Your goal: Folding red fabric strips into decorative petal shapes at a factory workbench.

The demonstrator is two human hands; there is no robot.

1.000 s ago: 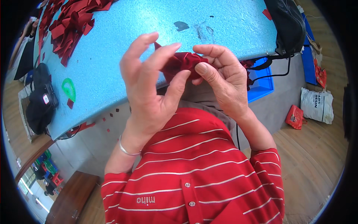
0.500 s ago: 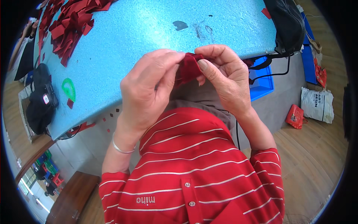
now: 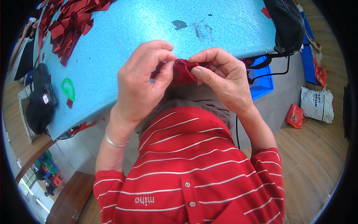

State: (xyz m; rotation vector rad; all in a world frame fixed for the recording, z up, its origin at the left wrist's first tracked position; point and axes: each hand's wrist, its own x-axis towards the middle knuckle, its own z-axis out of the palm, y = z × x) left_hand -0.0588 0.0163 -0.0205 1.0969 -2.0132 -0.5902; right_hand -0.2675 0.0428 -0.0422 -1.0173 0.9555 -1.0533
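Wooden floor all round, and a big speckled blue desk filling the top of the view, its near edge curving right in front of the person in the red striped shirt. Both hands are up over that edge, pressed in on one small piece of dark red fabric. The left hand pinches it from one side, thumb and fingertips closed on the cloth; the right hand is clamped on the other side, thumb laid across the fold. The piece sits between them, held in the air just above the desk edge, not resting on it.

The risk, as I see it: the piece is small and bunched, so a loosened pinch could let the fold spring open, or drop it off the edge toward the lap and floor.

Around them: a heap of red fabric pieces at the far left of the desk, well apart from the hands. A green ring-shaped tool lies near the left edge, with a dark bag beyond it. A black bag sits at the right corner, a blue crate below it. Nothing stands between the hands and the desk.
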